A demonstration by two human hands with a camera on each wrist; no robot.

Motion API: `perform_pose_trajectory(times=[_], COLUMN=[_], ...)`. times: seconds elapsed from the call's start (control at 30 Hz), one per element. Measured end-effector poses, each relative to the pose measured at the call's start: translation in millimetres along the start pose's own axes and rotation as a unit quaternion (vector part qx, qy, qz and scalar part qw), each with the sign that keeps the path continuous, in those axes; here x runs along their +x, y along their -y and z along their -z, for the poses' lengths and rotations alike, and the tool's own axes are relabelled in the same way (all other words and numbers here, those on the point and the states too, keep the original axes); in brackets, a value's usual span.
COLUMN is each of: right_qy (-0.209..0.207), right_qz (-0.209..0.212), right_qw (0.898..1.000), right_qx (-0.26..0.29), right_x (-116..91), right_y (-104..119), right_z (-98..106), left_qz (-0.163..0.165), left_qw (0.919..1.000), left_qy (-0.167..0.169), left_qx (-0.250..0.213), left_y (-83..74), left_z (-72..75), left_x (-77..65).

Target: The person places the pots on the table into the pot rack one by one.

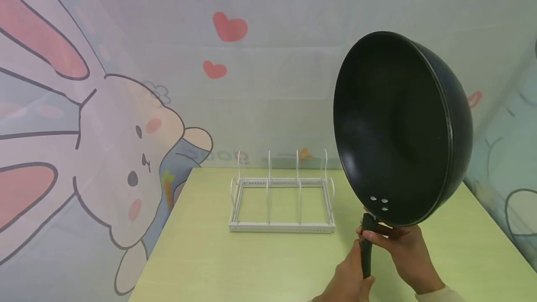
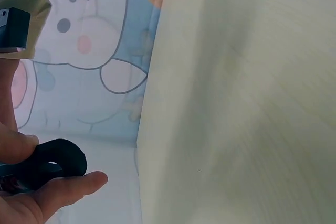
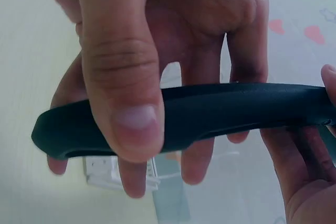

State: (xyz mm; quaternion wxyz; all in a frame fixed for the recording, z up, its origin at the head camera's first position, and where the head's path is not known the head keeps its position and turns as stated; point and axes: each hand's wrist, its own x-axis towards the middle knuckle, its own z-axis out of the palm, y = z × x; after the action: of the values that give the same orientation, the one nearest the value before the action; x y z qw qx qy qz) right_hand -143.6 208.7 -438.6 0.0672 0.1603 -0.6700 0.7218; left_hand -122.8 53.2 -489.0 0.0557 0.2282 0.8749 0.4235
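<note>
A black wok (image 1: 392, 125) is held up at the right of the head view, tilted on its side with its inside facing left. Three rivets show near its handle (image 1: 367, 260), which points down. My left hand (image 1: 350, 271) grips the lower part of the handle; in the left wrist view its thumb and a finger lie either side of the looped handle end (image 2: 73, 157). Higher up, close under the wok's rim, my right hand (image 1: 407, 250) holds the handle too. In the right wrist view that thumb (image 3: 134, 124) presses across it, fingers behind.
A white wire rack (image 1: 282, 227) with several upright loops stands on the pale yellow-green table (image 1: 201, 264), left of the wok. Behind the table hangs a printed cloth (image 1: 285, 83) with a cartoon rabbit and hearts.
</note>
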Motion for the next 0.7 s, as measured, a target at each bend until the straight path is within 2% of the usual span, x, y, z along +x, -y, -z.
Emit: perform_pose_trajectory(times=[0.2, 0.37, 0.47, 0.7], right_qy=[-0.015, -0.016, -0.018, -0.006], right_qz=[-0.033, -0.054, -0.065, -0.064], right_qw=[0.999, 0.998, 0.997, 0.998], right_qx=[0.008, -0.019, -0.026, 0.021], right_x=[2.3, 3.4, 4.4, 5.3], right_y=[1.5, 1.8, 1.8, -1.0], right_z=[-11.8, -19.9, -22.9, -29.6], left_qz=[0.012, 0.018, 0.019, 0.007], left_qw=[0.9990, 0.9979, 0.9977, 0.9985], left_qy=[-0.005, -0.013, -0.013, -0.029], left_qx=[-0.043, -0.060, -0.063, -0.045], left_y=[2.0, 5.6, 7.1, 13.0], left_z=[8.5, 14.4, 17.6, 18.7], left_x=[-4.7, -8.4, -10.0, -15.5])
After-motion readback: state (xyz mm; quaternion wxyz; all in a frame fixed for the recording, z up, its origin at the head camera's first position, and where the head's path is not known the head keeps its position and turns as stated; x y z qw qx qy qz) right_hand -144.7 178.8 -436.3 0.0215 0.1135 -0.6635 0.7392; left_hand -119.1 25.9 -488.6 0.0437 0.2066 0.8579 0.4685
